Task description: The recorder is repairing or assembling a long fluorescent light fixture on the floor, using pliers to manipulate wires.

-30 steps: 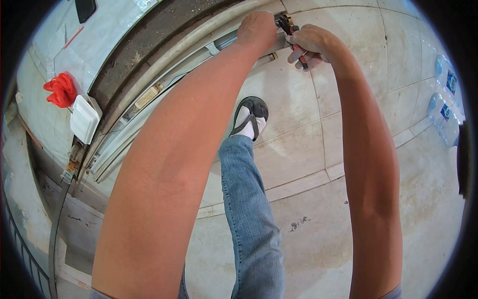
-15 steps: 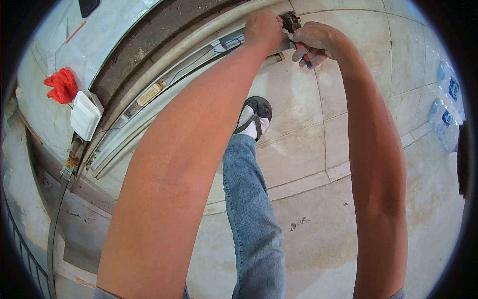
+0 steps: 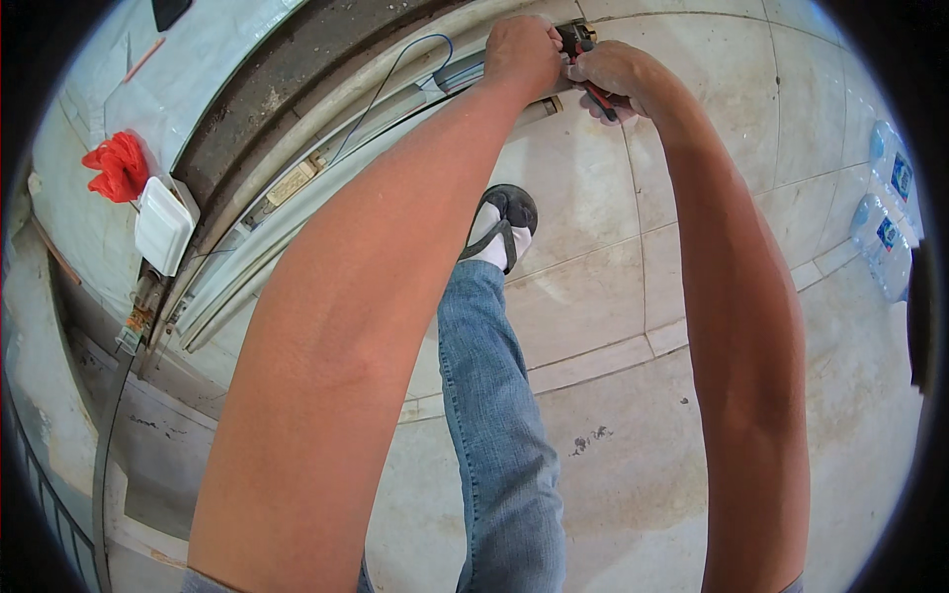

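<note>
We have both arms stretched out to the far end of a long metal rail (image 3: 297, 212) lying on the tiled floor (image 3: 593, 247). Our left hand (image 3: 522, 51) is closed down over the rail end, seemingly to steady it, while our right hand (image 3: 608, 71) is clenched around red-handled pliers (image 3: 583, 49) biting just beside it. A thin wire (image 3: 395, 84) loops up from the rail. The hands hide what the pliers grip.

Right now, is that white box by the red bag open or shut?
Shut. The white box shows its lid lying flat over it, with no gap and nothing inside visible, next to the red bag.
</note>
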`<state>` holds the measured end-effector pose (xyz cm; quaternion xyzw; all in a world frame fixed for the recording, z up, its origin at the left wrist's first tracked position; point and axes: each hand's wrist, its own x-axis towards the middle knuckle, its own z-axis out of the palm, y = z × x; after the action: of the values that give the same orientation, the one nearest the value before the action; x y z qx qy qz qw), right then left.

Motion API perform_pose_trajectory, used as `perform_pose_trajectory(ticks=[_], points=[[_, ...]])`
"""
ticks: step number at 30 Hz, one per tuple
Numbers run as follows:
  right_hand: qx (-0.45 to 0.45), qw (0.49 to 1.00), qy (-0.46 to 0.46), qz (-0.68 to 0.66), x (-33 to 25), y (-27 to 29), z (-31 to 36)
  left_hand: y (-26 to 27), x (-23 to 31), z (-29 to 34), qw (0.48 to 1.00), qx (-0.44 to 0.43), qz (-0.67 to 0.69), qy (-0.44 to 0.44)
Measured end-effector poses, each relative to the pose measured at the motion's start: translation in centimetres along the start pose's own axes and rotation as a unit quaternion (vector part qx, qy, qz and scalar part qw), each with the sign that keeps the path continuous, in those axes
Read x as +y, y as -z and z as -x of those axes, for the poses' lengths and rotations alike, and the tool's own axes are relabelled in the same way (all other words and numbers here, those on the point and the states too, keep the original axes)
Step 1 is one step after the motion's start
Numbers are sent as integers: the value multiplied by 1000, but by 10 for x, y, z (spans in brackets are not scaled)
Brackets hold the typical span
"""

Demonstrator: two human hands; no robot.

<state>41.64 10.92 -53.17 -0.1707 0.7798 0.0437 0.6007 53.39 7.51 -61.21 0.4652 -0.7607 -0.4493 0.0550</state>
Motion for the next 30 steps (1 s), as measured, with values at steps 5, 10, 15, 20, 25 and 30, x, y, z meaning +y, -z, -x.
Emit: perform_pose_trajectory(ticks=[5, 10, 15, 20, 25, 30], points=[[-4, 997, -8, -75, 6, -6, -11, -2, -4, -5, 1000, 12, 0, -14], [32, 992, -12, -119, 10, -19, -9, -3, -3, -5, 1000, 20, 3, -7], [53, 996, 16, -65, 8, -20, -4, 0, -13, -8, 999, -6, -33, -36], [8, 995, 28, -90, 8, -14, -1, 1, -18, -7, 997, -5, -34, -76], [-53, 997, 38, -38, 6, -1, 7, 2, -12, -3, 996, -41, -52, -53], [-51, 998, -15, 43, -16, 2, 10, 3, -17, 2, 997, -29, -18, -69]])
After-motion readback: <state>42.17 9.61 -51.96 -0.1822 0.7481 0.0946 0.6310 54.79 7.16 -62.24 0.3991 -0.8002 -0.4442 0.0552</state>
